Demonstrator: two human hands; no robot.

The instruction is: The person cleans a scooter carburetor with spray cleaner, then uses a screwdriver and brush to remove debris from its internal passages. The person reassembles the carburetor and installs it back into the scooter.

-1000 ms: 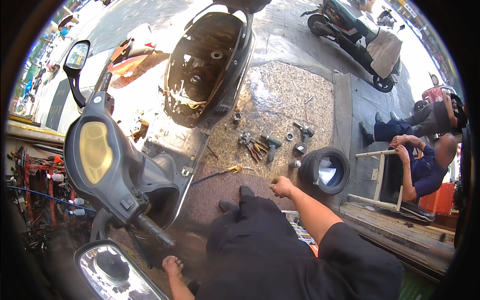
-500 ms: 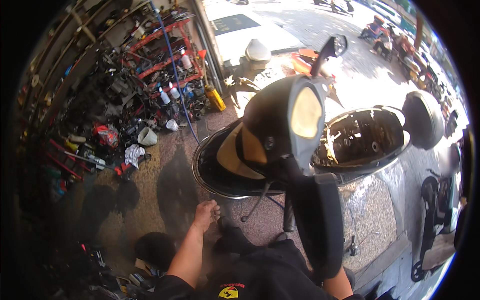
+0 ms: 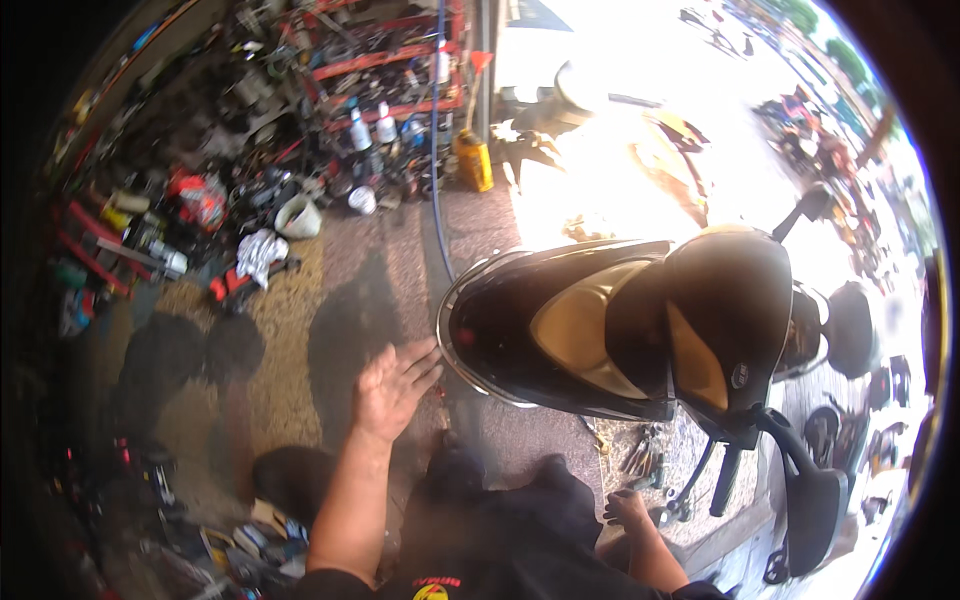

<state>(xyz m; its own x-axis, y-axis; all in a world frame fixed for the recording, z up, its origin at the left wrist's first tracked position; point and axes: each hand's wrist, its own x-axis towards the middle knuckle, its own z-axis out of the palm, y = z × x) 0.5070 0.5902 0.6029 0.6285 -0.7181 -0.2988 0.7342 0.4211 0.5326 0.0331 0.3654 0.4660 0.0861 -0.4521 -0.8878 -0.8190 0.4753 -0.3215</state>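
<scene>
My left hand point(image 3: 393, 392) is stretched out at the front of a black and tan scooter point(image 3: 600, 330). Its fingers lie flat and point at the chrome-edged front fender point(image 3: 445, 335); whether the fingertips touch the rim cannot be made out. My right hand point(image 3: 628, 508) hangs lower, on the right of my legs, with loosely bent fingers and nothing visible in it. Near that hand is the scooter's handlebar grip point(image 3: 727, 482) with its lever, and a black mirror point(image 3: 808, 520) beyond. Most of the scooter's seat end is hidden behind the front panel.
Tools point(image 3: 640, 455) lie on the floor between my right hand and the scooter. At left are a white bucket point(image 3: 298, 217), a crumpled white cloth point(image 3: 262, 257) and piled parts. A blue hose point(image 3: 437, 180) runs down past a yellow container point(image 3: 473, 162). Red shelving point(image 3: 390, 60) stands behind.
My view has turned so the scooter appears farther right and its front shows more. My left hand has gone from curled to stretched out at the fender. My right hand has come into sight.
</scene>
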